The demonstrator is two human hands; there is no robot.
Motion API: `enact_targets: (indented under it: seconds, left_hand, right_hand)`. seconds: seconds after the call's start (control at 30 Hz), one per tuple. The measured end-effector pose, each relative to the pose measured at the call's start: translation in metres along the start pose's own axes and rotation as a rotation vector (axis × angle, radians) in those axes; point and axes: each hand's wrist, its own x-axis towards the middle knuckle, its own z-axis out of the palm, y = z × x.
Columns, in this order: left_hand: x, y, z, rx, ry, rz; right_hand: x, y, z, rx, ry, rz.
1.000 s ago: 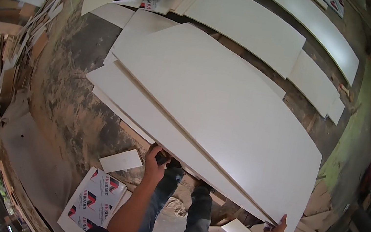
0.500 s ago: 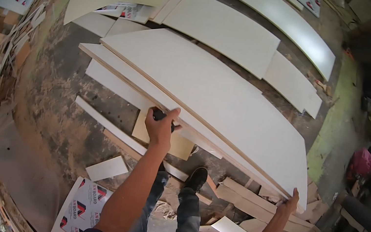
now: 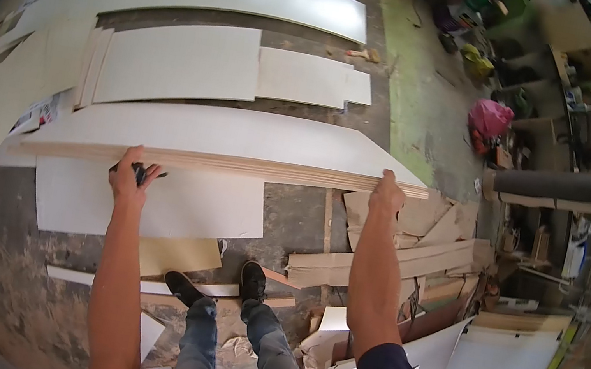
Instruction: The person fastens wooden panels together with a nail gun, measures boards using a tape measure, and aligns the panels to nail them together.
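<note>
A stack of white-faced boards [image 3: 241,131] lies across the middle of the view, its light brown layered edges facing me. My left hand [image 3: 129,179] is closed at the near edge, left of the stack's middle. It also holds a small black object [image 3: 139,173], mostly hidden by the fingers, whose kind I cannot make out. Near the stack's right end, my right hand [image 3: 387,194] grips the edge, its thumb on the top face. Below the stack, another white panel [image 3: 212,209] is partly covered by it.
Beyond the stack lie more white panels [image 3: 183,58] on the floor. Brown cardboard strips [image 3: 384,262] and offcuts spread to the right of my feet. A pink bag [image 3: 490,118] and a dark roll [image 3: 556,185] sit by shelving. A yellowish board piece [image 3: 180,255] lies near my shoes.
The view has turned to the right. The boards, previously slanted and fanned apart, now show their near edges nearly lined up. Both hands remain at the stack's near side.
</note>
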Motion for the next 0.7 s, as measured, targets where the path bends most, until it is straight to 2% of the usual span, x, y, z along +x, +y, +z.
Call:
enact_targets:
  seconds: [0.07,0.13,0.27,0.3,0.37,0.4,0.43,0.47,0.53,0.63,0.7]
  left_hand:
    - [-0.001,0.004,0.000,0.024,-0.011,-0.002]
    - [0.006,0.003,-0.005,0.034,-0.003,-0.055]
    - [0.002,-0.002,-0.008,0.026,-0.024,-0.020]
    - [0.006,-0.006,-0.011,0.027,-0.028,-0.012]
    - [0.006,-0.010,-0.018,0.014,-0.074,0.058]
    - [0.005,-0.018,-0.016,-0.038,-0.066,0.042]
    - [0.016,-0.023,-0.035,-0.085,-0.048,0.050]
    - [0.005,-0.024,-0.024,-0.090,0.015,0.013]
    - [-0.008,-0.021,-0.024,-0.109,0.075,0.028]
    - [-0.035,-0.009,-0.018,-0.110,0.134,0.006]
    - [-0.042,-0.014,-0.025,-0.125,0.156,-0.002]
  right_hand:
    - [-0.002,-0.009,-0.005,0.019,0.039,0.036]
    - [-0.003,-0.011,-0.006,0.038,-0.030,0.121]
    - [0.025,0.007,0.013,-0.025,0.072,0.071]
    - [0.030,0.012,0.013,-0.070,0.088,0.040]
    - [0.056,0.035,0.014,-0.082,-0.099,-0.093]
    - [0.095,0.076,0.021,-0.013,-0.148,-0.362]
    - [0.065,0.055,0.022,0.379,-0.216,-0.054]
    - [0.043,0.038,0.003,0.287,-0.196,0.008]
    - [0.053,0.045,0.011,0.399,-0.134,0.100]
    - [0.039,0.044,0.002,0.361,-0.084,0.170]
    - [0.054,0.062,0.000,0.387,-0.131,0.171]
